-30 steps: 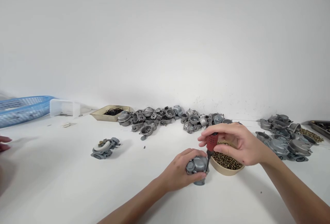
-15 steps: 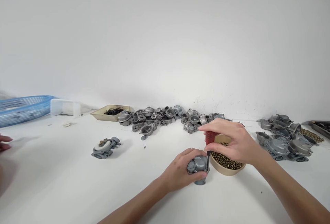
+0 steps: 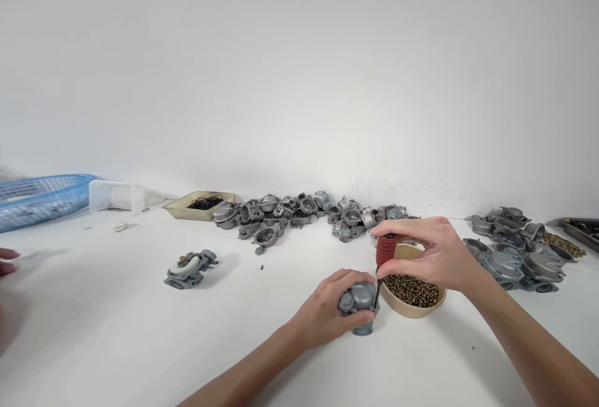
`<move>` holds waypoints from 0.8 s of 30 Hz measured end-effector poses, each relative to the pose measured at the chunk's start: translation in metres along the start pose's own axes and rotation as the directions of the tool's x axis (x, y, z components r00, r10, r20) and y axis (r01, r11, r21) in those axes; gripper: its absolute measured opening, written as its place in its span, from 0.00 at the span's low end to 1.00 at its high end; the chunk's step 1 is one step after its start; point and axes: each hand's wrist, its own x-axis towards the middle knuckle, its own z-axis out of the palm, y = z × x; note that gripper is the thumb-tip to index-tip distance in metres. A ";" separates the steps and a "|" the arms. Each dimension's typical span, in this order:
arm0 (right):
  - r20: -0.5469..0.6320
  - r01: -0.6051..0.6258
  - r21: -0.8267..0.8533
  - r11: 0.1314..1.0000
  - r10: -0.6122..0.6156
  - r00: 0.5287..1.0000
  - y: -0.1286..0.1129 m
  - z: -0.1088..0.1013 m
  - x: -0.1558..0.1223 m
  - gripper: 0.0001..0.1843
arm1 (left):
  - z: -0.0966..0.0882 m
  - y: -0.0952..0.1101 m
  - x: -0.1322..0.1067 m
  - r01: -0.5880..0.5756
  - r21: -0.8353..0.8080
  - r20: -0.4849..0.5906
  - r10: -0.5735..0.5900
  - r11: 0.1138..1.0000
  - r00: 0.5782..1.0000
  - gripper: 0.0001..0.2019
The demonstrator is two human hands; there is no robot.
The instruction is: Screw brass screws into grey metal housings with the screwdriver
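Note:
My left hand (image 3: 330,310) is closed around a grey metal carburetor (image 3: 362,298) on the table, thumb in front and fingers behind. In my right hand (image 3: 433,254) is a screwdriver (image 3: 386,250) with a red handle, gripped between thumb and fingers. It stands nearly upright, its dark shaft reaching down to the right side of the carburetor. The tip meets a small screw there, too small to make out clearly. Just behind and right of the carburetor is a round tan bowl (image 3: 409,310) full of brass-coloured screws (image 3: 412,289), partly hidden by my right hand.
Another carburetor with a white ring-shaped part (image 3: 189,268) lies to the left. Piles of grey castings (image 3: 266,213) line the wall, with more carburetors (image 3: 519,263) at right. A tray of black rings (image 3: 203,201), a blue basket (image 3: 47,198) and another person's hand (image 3: 8,260) are at left.
The screwdriver handle has tilted slightly to the right, and my right hand's fingers have shifted with it. My left hand and the carburetor stay in place.

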 end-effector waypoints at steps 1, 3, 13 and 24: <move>-0.009 0.001 -0.027 1.000 -0.002 1.000 -0.001 0.001 0.000 0.18 | 0.000 0.000 0.000 0.002 0.004 -0.004 -0.002 1.000 1.000 0.19; 0.004 -0.006 -0.027 1.000 0.006 1.000 -0.002 0.002 0.000 0.18 | 0.000 -0.001 0.000 0.003 0.012 -0.008 -0.002 1.000 1.000 0.20; 0.117 -0.185 0.391 0.902 0.151 0.982 0.000 0.001 -0.001 0.16 | 0.000 -0.003 0.000 -0.011 -0.018 0.003 0.011 1.000 1.000 0.20; -0.029 -0.070 0.077 0.995 0.072 0.997 -0.003 0.009 0.000 0.19 | 0.000 0.001 0.000 -0.004 0.058 -0.020 0.005 0.998 1.000 0.20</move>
